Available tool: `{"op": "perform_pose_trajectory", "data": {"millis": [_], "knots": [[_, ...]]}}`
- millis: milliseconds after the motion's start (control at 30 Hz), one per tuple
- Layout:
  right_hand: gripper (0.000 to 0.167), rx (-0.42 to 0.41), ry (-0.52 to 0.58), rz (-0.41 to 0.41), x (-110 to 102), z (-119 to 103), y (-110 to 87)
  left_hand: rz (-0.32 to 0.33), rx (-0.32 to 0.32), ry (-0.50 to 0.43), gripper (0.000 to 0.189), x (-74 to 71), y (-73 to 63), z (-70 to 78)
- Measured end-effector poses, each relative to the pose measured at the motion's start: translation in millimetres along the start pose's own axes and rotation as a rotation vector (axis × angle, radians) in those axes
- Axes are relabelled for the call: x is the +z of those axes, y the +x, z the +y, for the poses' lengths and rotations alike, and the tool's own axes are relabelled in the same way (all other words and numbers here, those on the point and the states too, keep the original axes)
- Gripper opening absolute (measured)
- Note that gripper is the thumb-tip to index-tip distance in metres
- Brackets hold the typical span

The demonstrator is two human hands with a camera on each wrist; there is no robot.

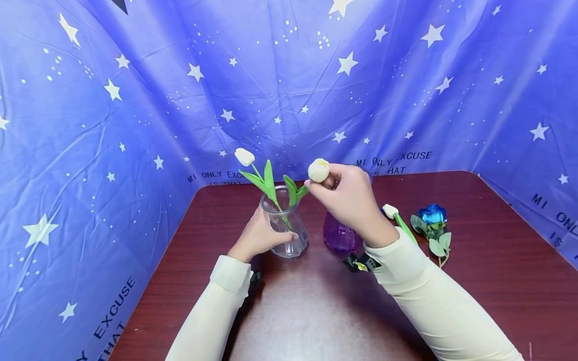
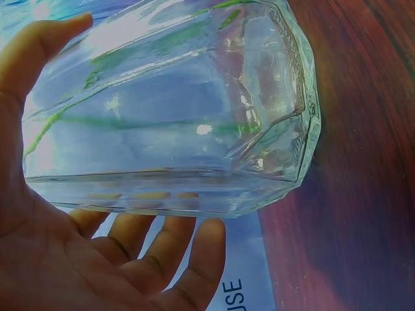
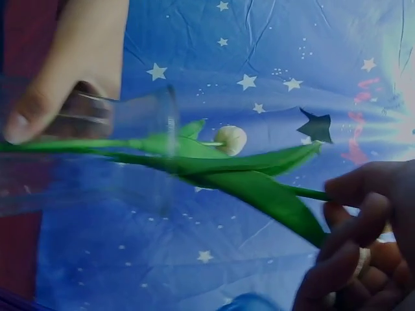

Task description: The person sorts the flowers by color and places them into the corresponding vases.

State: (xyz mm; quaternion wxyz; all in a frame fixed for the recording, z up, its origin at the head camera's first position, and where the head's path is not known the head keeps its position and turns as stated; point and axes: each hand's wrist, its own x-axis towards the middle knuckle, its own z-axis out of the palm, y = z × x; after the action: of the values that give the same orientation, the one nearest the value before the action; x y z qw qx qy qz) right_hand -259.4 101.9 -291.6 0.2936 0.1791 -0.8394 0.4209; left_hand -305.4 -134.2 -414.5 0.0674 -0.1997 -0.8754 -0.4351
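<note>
My left hand (image 1: 257, 234) grips a clear glass vase (image 1: 295, 246) around its side, thumb in front. In the left wrist view the fingers (image 2: 201, 259) curve along the opposite side of the glass. One white tulip (image 1: 244, 157) with green leaves stands in this vase, leaning left. Just below the bloom of a second white tulip (image 1: 318, 171), my right hand (image 1: 354, 200) pinches the stem. That tulip's green leaves (image 3: 272, 194) show in the right wrist view, its lower stem inside the vase's mouth.
A purple glass vase (image 1: 340, 238) stands right of the clear one, partly behind my right hand. Farther right on the dark red table (image 1: 496, 281) are another white tulip (image 1: 390, 211) and a blue rose (image 1: 432, 214). A blue star-patterned cloth (image 1: 280, 75) surrounds the table's back and sides.
</note>
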Motion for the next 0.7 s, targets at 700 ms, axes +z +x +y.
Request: {"op": "perform_pose_trajectory", "data": {"millis": [700], "knots": [[0.032, 0.046, -0.107, -0.109, 9.8, -23.7, 41.2, 0.002, -0.005, -0.001, 0.115, -1.7, -0.8, 3.5]]}}
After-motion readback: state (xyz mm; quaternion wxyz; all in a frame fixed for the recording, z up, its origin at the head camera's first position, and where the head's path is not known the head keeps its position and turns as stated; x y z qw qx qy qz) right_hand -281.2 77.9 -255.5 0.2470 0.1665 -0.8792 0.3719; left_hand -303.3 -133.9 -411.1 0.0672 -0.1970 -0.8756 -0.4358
